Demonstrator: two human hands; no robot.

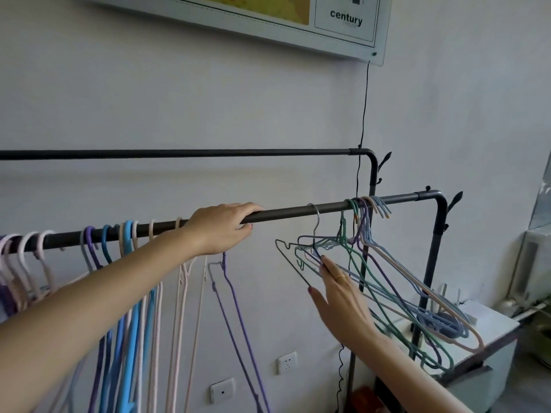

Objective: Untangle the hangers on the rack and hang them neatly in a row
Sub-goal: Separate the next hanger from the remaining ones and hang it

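Note:
A black rack's front rail [283,212] runs across the view. Pink, purple and blue hangers [128,234] hang in a row on its left part. My left hand [220,228] curls over the rail and grips the hidden hook of a purple hanger [235,299], which dangles below my palm. Near the rail's right end hangs a tangled bundle of green, blue, purple and pink hangers [387,281], swung out at a slant. My right hand [340,299] touches the bundle's left side with straight fingers, thumb spread. A grey hanger hook [316,216] sits alone just left of the bundle.
A second, higher rail [179,153] runs behind. The rack's right post [429,278] stands by a white cabinet [492,332]. A black cable [364,108] drops from a framed map [343,22]. Wall sockets [286,362] sit low on the wall.

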